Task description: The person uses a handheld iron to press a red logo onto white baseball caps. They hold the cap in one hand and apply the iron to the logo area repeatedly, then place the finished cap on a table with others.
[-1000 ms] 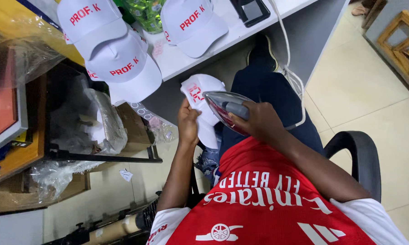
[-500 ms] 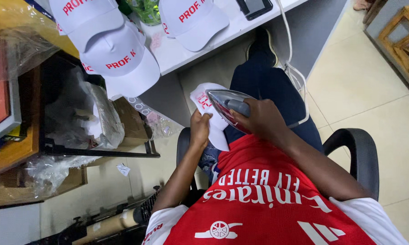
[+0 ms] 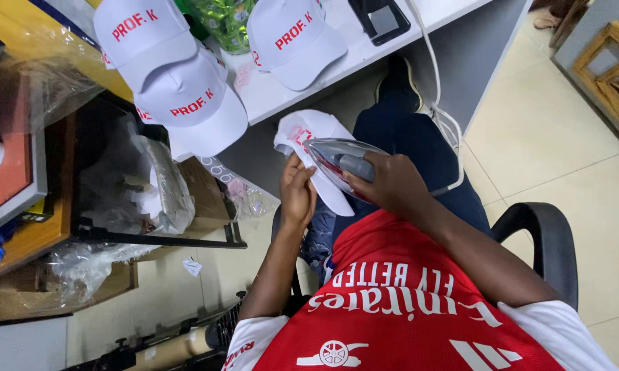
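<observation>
A white desk runs across the upper part of the view and carries three finished white caps with red lettering: one at the upper left, one overlapping it just below, and one farther right. A green patterned object stands between the upper caps, and a dark device lies near the desk's far edge. A white cord drops from the desk and trails past the person's dark-trousered leg. To the left, a wooden shelf unit holds crumpled clear plastic bags. A black chair armrest sits at the right, over a pale tiled floor. The working cap, white with red print, is held over the lap, below the desk edge and in front of the red jersey. The left hand has its grip closed on the cap's underside, fingers curled up into it, forearm angled upward from the lower left. The right hand has its grip clenched around the handle of a grey iron, which is tilted with its soleplate pressed against the cap's side; the right forearm crosses in from the lower right
</observation>
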